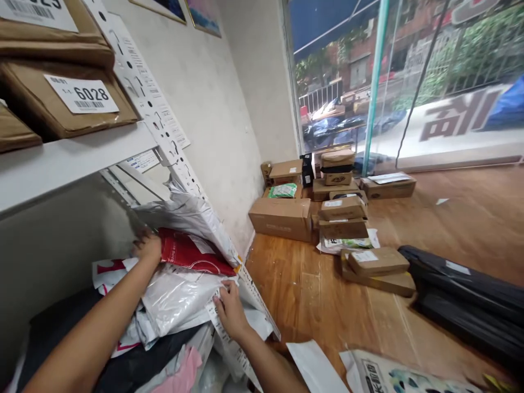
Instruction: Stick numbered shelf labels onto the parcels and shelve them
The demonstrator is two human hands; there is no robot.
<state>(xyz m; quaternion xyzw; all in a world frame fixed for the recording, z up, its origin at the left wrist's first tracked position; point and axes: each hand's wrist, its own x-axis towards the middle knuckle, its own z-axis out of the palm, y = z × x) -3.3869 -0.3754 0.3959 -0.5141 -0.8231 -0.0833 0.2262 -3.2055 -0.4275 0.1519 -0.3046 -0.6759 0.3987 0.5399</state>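
1. Apparently my left hand [148,246] steadies the shelved red parcel [186,254] above the white packet [176,295]; its fingertips are hidden, so I can't tell its grip.
2. My right hand [232,310], half-curled, touches the packet's edge, perhaps against slipping; any pinch is unclear.

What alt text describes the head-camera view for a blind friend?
A person's left hand is at a red package and the right hand at a white plastic parcel in a white rack; cardboard boxes sit on the wooden floor.
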